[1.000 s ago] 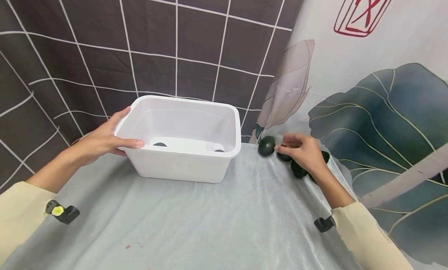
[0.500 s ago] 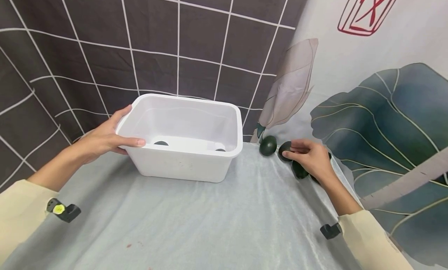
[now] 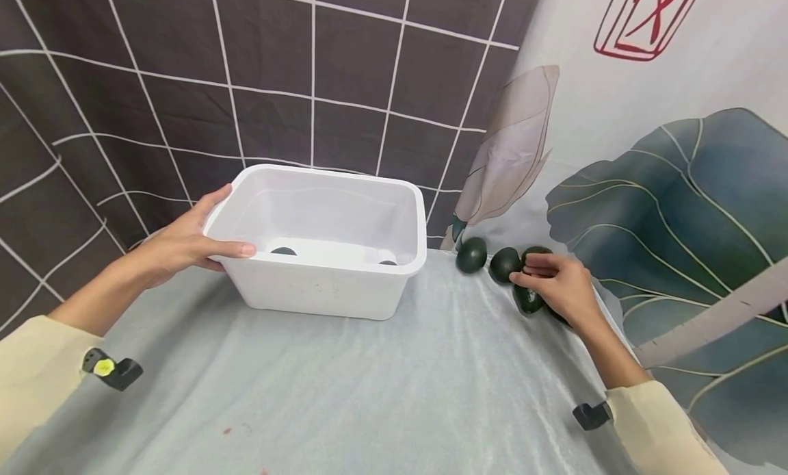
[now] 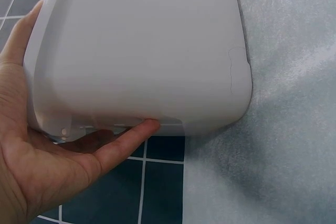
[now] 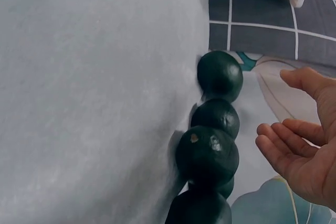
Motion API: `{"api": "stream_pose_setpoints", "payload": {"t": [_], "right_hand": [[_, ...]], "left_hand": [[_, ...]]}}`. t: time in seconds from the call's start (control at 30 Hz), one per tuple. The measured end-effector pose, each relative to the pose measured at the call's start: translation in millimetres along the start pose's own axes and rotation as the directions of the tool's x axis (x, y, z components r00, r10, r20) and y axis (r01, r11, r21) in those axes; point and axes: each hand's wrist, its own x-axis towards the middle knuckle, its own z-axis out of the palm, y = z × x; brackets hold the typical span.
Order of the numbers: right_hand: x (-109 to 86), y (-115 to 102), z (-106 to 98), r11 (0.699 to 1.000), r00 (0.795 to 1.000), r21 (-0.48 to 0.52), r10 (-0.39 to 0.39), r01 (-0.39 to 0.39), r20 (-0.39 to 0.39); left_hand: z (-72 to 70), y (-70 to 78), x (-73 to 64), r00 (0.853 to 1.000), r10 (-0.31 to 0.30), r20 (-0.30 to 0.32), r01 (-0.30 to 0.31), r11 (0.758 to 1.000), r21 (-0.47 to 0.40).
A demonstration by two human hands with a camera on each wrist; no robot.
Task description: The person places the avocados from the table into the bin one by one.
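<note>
My left hand grips the left end of a white plastic tub, its thumb lying over the front rim. In the left wrist view, the fingers of that hand support the tub's end wall. Two dark rounded shapes show inside the tub, mostly hidden by its front wall. My right hand hovers over a row of dark green avocados, hiding part of them. The right wrist view shows that hand beside the avocados, fingers loosely bent, thumb apart, holding nothing.
A pale grey-blue cloth covers the table. Behind the tub hangs a dark cloth with white grid lines. A white leaf-print cloth hangs on the right, close to the avocados.
My right hand has moved right and slightly toward me along the row, uncovering more avocados. The left hand and the tub have stayed in place.
</note>
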Motion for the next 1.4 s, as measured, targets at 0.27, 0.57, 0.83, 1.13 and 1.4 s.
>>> {"api": "stream_pose_setpoints", "payload": {"t": [0.27, 0.57, 0.83, 1.13, 1.4], "right_hand": [[-6.1, 10, -7, 0.997, 0.998, -0.054, 0.052, -0.053, -0.027], [-10.7, 24, -12, 0.996, 0.997, -0.074, 0.054, -0.058, -0.057], [-13.8, 34, -16, 0.992, 0.993, -0.087, 0.086, -0.093, -0.076], [-17.0, 49, -24, 0.990, 0.991, -0.084, 0.106, -0.112, -0.076], [-22.2, 59, -31, 0.987, 0.990, -0.107, 0.111, -0.120, -0.092]], "left_hand": [[0.2, 1.0, 0.2, 1.000, 0.003, -0.002, -0.003, 1.000, 0.002], [0.4, 0.3, 0.2, 1.000, 0.003, 0.001, -0.003, 1.000, 0.004], [0.2, -1.2, -0.3, 1.000, 0.004, -0.002, -0.004, 1.000, 0.009], [0.4, -1.1, -1.4, 1.000, 0.007, -0.005, -0.007, 1.000, 0.013], [0.8, 0.2, -1.3, 1.000, 0.005, -0.006, -0.005, 1.000, 0.018]]}}
